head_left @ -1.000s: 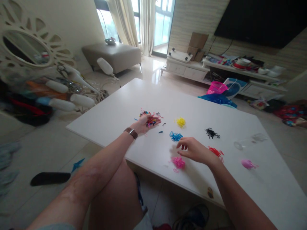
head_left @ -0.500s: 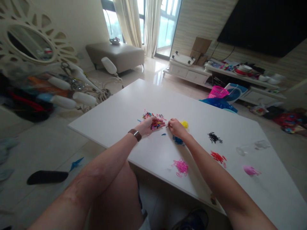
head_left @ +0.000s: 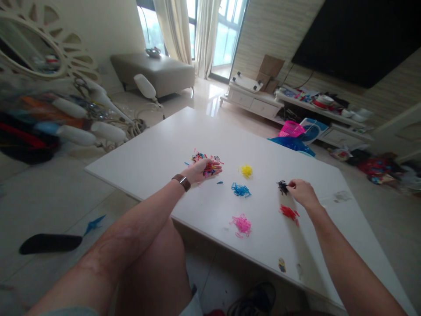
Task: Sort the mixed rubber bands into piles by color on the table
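My left hand lies palm up over the white table, fingers stretched out, with a heap of mixed coloured bands on it. More mixed bands lie just behind it. At the black pile, my right hand has its fingers pinched together at the pile's right edge; what they hold is too small to make out. Separate piles of yellow bands, blue bands, pink bands and red bands lie on the tabletop.
A small blue piece lies beside my left hand. Near the front edge is a small yellow figure sticker. Past the table stand a grey bench, a pink basket and a white cabinet. Lamp arms are at the left.
My right hand has moved right, from beside my left hand to the black pile, uncovering the blue and yellow piles. My left hand still supports its bands. The view has shifted slightly.
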{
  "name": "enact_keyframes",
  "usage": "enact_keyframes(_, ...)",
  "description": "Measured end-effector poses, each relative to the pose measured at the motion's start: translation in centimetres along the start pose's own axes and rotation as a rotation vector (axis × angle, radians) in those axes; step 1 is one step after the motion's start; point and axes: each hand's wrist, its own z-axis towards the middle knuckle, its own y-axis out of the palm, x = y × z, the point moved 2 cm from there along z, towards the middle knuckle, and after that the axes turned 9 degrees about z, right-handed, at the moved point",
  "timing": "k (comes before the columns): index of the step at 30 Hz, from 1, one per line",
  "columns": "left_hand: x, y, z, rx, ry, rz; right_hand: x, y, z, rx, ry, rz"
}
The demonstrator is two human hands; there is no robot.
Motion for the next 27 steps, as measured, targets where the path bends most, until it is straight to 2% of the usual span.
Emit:
enact_keyframes(2, 0.2, -0.1, -0.3, 0.004, 0.005, 0.034, -1.7, 0.3, -0.4, 0.014, -0.045, 0.039)
enact_keyframes(5, 0.6, -0.5, -0.5, 0.059, 0.088, 0.158, -7.3, 1.5, -0.7, -0.024, -0.191, 0.222)
enact_keyframes(9, 1.4, -1.1, -0.5, 0.259, 0.432, 0.580, -16.3, 4.5, -1.1, -0.150, -0.365, 0.385)
enact_keyframes(11, 1.6, -1.1, -0.6, 0.300, 0.562, 0.810, -19.9, 6.2, -1.2, -0.209, -0.431, 0.463)
enact_keyframes(13, 1.7, -1.1, -0.9, 0.304, 0.619, 0.984, -22.3, 7.6, -1.2, -0.259, -0.457, 0.519)
enact_keyframes(16, 1.9, -1.1, -1.5, 0.289, 0.647, 1.147, -23.8, 9.2, -1.0, -0.316, -0.447, 0.562)
enact_keyframes(19, 2.3, -1.3, -2.0, 0.300, 0.657, 1.255, -23.9, 9.9, -0.9, -0.337, -0.442, 0.593)
enact_keyframes(23, 2.8, -1.5, -2.5, 0.332, 0.771, 1.313, -23.6, 9.7, -1.1, -0.300, -0.460, 0.630)
enact_keyframes(27, 2.6, -1.3, -2.6, 0.381, 0.820, 1.364, -23.0, 9.2, -1.3, -0.302, -0.364, 0.757)
